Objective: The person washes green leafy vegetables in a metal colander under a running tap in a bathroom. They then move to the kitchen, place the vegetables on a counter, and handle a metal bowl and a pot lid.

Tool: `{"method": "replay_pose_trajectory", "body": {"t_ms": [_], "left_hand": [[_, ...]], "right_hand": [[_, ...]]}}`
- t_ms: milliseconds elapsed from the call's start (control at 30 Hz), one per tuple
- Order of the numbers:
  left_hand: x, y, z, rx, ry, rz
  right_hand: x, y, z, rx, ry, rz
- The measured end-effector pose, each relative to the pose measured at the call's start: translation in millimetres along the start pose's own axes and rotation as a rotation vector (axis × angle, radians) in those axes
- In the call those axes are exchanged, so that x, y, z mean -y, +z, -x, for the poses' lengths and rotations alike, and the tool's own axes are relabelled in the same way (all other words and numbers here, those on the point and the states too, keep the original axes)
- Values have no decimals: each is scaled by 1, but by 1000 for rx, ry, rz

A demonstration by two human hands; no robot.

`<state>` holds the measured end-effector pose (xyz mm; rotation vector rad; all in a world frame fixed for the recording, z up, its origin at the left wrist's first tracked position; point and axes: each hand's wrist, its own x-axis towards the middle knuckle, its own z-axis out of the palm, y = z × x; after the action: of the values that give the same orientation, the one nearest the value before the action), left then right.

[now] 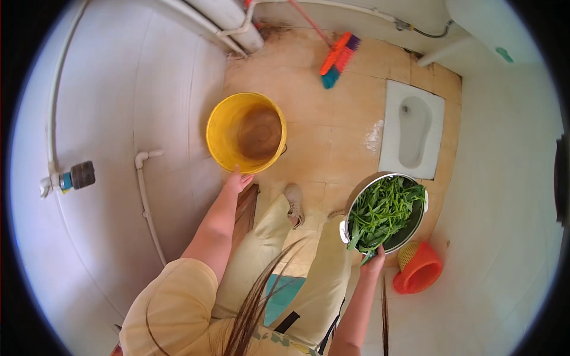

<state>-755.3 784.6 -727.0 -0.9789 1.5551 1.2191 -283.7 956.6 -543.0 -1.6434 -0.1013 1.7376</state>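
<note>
My left hand (239, 180) reaches down to the near rim of a yellow bucket (225, 133) that stands on the tiled floor; the fingers touch or grip the rim. The bucket's inside looks brown and empty. My right hand (374, 261) holds the near edge of a round metal pot (360, 191) full of green leafy vegetables (383, 210), carried at about waist height to my right. My legs in beige trousers stand between the two.
A white squat toilet pan (412, 127) is set in the floor ahead right. An orange and blue broom (337, 59) leans at the back. An orange scoop (418, 270) lies by my right foot. White walls with pipes and a tap (74, 176) stand on the left.
</note>
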Motion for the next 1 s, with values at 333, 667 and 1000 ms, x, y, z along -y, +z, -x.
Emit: {"method": "replay_pose_trajectory", "body": {"t_ms": [333, 667, 1000], "left_hand": [[-10, -53, 113, -541, 406, -290], [-103, -94, 492, -541, 1307, 4], [-277, -199, 629, -663, 1989, -1116]], "right_hand": [[-59, 154, 113, 227, 9, 317], [-64, 317, 259, 523, 201, 558], [-78, 385, 322, 790, 38, 908]]}}
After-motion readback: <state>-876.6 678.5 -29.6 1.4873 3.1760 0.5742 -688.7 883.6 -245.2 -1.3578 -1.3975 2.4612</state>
